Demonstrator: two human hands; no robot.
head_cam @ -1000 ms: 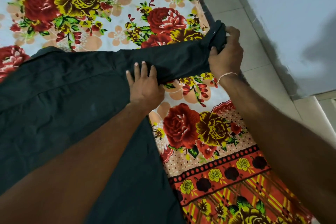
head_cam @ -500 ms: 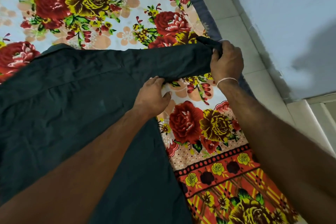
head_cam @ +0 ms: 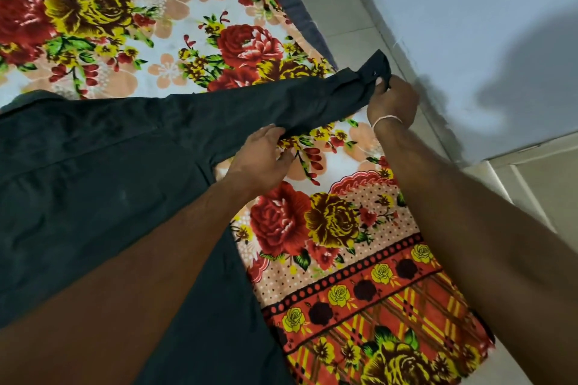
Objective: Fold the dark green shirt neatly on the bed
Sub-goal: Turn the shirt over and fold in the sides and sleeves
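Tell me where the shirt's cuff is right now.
In the head view, the cuff sits upper right, pinched by the right hand beyond the floral bedsheet's edge, near the wall.

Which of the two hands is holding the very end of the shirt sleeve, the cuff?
The right hand, with the white band at its wrist, pinches the cuff out past the bed's edge. The left hand grips the sleeve's lower edge midway along.

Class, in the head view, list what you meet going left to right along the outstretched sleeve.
Shirt body → sleeve → left hand → cuff → right hand → floor tiles → wall.
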